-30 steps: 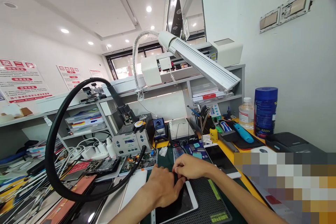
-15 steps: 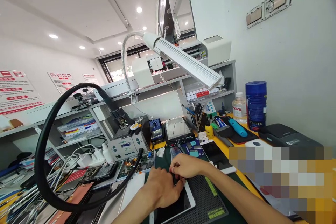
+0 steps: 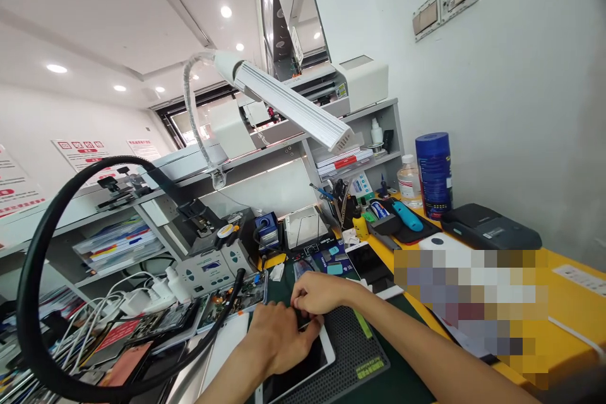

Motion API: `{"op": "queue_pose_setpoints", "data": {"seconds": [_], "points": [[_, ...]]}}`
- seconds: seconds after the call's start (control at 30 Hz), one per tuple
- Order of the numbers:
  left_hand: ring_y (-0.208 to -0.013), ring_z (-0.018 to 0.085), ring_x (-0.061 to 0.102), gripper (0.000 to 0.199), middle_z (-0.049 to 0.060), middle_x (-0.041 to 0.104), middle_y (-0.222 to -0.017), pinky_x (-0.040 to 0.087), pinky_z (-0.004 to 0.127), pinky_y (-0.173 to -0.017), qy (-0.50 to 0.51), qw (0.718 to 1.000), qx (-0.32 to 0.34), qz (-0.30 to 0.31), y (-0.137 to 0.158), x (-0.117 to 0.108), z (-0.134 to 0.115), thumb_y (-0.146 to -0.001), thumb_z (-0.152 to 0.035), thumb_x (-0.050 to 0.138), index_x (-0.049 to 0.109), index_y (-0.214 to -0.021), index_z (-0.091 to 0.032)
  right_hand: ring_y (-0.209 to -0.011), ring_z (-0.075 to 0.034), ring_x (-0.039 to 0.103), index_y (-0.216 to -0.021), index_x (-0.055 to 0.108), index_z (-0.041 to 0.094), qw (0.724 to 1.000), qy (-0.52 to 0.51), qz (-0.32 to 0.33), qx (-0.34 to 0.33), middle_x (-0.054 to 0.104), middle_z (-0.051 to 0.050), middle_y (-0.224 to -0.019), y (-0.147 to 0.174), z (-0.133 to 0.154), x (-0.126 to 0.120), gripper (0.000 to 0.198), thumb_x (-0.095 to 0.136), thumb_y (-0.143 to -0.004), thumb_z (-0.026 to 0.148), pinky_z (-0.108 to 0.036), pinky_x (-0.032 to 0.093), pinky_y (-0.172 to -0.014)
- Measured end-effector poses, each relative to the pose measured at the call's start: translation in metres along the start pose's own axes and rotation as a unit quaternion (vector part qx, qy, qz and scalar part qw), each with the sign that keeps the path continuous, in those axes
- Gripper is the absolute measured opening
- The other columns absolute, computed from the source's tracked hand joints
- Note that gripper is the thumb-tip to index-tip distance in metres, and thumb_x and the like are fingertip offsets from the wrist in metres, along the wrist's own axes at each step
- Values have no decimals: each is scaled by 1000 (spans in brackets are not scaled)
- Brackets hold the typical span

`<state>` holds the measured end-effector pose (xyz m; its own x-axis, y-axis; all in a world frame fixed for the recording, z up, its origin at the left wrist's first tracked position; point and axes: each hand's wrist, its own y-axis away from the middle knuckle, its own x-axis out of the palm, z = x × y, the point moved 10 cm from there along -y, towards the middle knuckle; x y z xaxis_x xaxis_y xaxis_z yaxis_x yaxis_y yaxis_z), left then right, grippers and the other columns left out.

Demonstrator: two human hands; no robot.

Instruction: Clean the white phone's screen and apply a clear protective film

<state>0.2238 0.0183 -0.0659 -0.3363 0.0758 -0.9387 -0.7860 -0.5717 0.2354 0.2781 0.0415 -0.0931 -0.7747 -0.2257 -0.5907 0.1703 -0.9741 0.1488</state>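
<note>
A white-framed tablet [image 3: 303, 369] lies screen-up on a black perforated mat [image 3: 353, 353] in front of me. My left hand [image 3: 274, 341] rests on the tablet's upper part, fingers curled down on it. My right hand [image 3: 319, 293] is at the tablet's top edge, fingertips pinched together against it, touching the left hand. What the fingers pinch is hidden between the two hands.
A thick black hose [image 3: 42, 278] loops at the left over cables and phone parts. A soldering station [image 3: 211, 268] and a white desk lamp [image 3: 284, 101] stand behind. A phone [image 3: 372, 268], blue can [image 3: 433, 173], bottle [image 3: 409, 186] and black printer [image 3: 490, 230] sit on the yellow bench at right.
The view has swung to the right, so everything slid left in the frame. Both hands stay together at the tablet's top edge, with little change in their pose.
</note>
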Motion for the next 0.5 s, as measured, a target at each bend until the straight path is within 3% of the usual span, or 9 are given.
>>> {"op": "queue_pose_setpoints", "data": {"seconds": [0.5], "points": [[-100, 44, 65, 103, 26, 69, -103, 47, 55, -84, -10, 1000, -16, 13, 7, 0, -1, -83, -81, 5, 70, -115, -8, -83, -17, 67, -107, 65, 14, 1000, 3, 29, -4, 68, -5, -101, 4, 4, 3, 24, 60, -96, 35, -34, 57, -73]]}}
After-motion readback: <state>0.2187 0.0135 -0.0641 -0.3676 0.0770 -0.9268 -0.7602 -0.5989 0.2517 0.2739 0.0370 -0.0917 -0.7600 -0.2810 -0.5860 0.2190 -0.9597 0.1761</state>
